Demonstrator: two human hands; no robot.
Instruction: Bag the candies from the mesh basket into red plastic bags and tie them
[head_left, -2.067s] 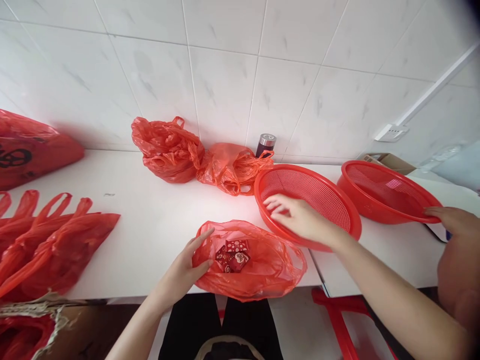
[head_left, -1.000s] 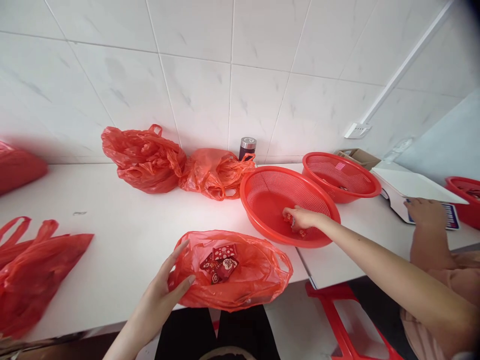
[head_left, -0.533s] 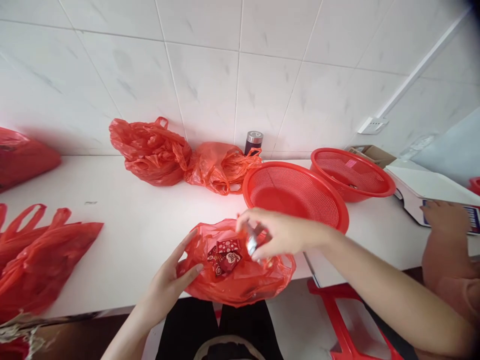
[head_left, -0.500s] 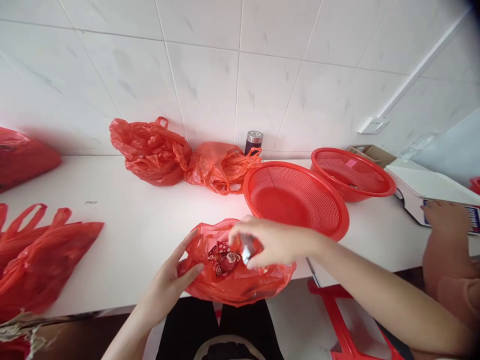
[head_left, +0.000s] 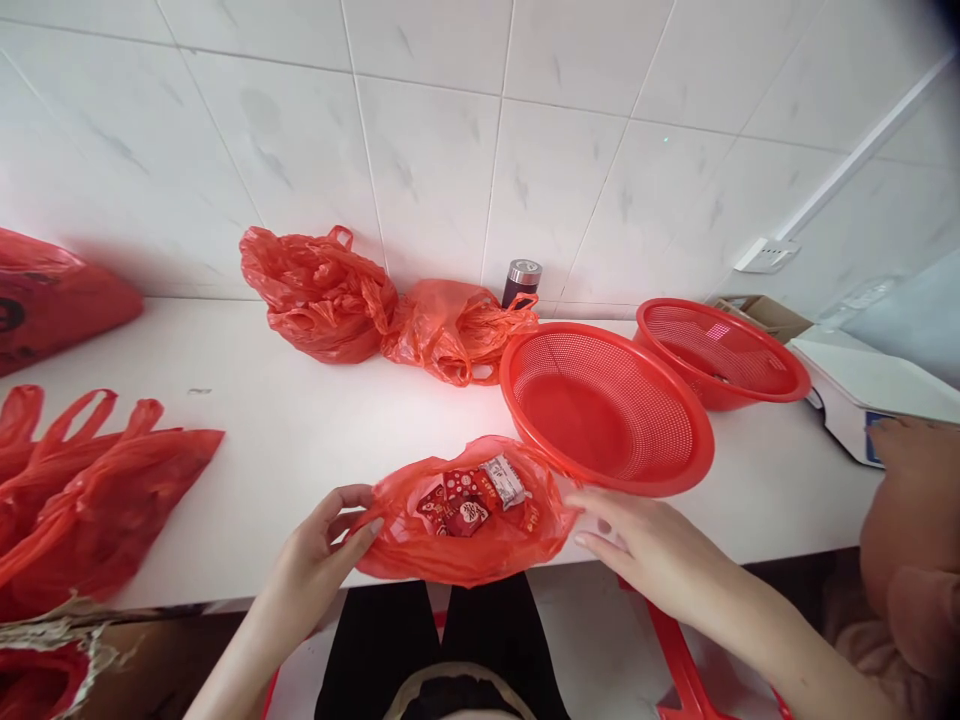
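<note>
An open red plastic bag [head_left: 465, 565] lies at the table's front edge, with several small red packets [head_left: 459, 508] and a silver-white packet [head_left: 505, 480] inside. My left hand [head_left: 330, 540] pinches the bag's left rim between thumb and fingers. At the right rim, my right hand [head_left: 626, 535] has its thumb and fingers apart, the fingertips at the bag's edge; nothing is held in it. Just behind that hand stands a large red mesh basket [head_left: 577, 410], its inside bare.
Crumpled red bags [head_left: 322, 295] lie along the wall beside a dark flask [head_left: 522, 282]. More red bags [head_left: 97, 500] are at left. A second basket [head_left: 724, 350], a white scale [head_left: 851, 420] and another person's hand [head_left: 915, 445] are at right. A red stool [head_left: 679, 650] stands below.
My right hand has let go of the silver packet, which now lies in the bag, and has moved right to the bag's rim. My left hand has closed on the left rim.
</note>
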